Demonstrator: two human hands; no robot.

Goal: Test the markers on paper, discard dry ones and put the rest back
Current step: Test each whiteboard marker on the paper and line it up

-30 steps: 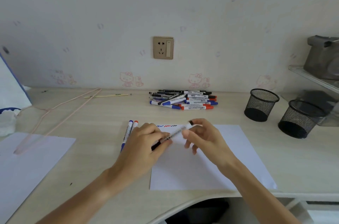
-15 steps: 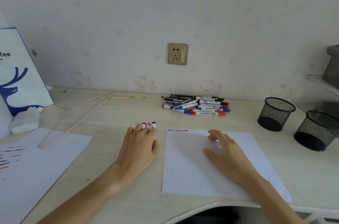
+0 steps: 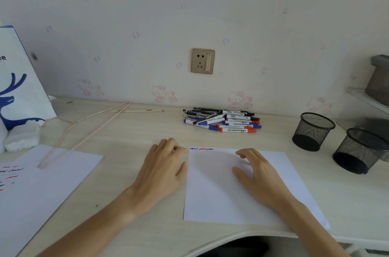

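My left hand lies flat on the bench, fingers relaxed beside the paper; my right hand rests on it, fingers loose. The marker pile lies behind.

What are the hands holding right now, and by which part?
The right hand holds nothing; its loosely bent fingers rest on the paper. The left hand lies palm down on the desk; whatever is under it is hidden, so that cannot be told.
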